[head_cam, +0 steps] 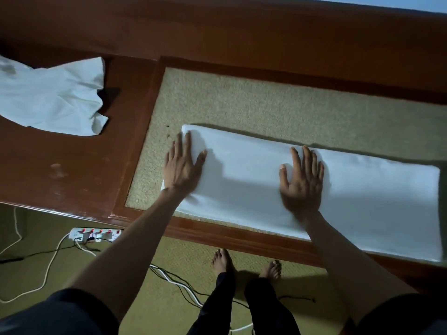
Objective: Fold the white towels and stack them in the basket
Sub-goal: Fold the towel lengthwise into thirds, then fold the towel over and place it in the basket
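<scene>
A white towel, folded into a long strip, lies across the beige inset of the wooden table. My left hand presses flat on the towel's left end, fingers straight and spread. My right hand lies flat on the towel near its middle, fingers straight too. A second white towel sits crumpled on the bare wood at the far left. No basket is in view.
The beige textured inset stretches behind the towel. Below the table's front edge, a power strip and several cables lie on the green carpet. My bare feet stand close to the table.
</scene>
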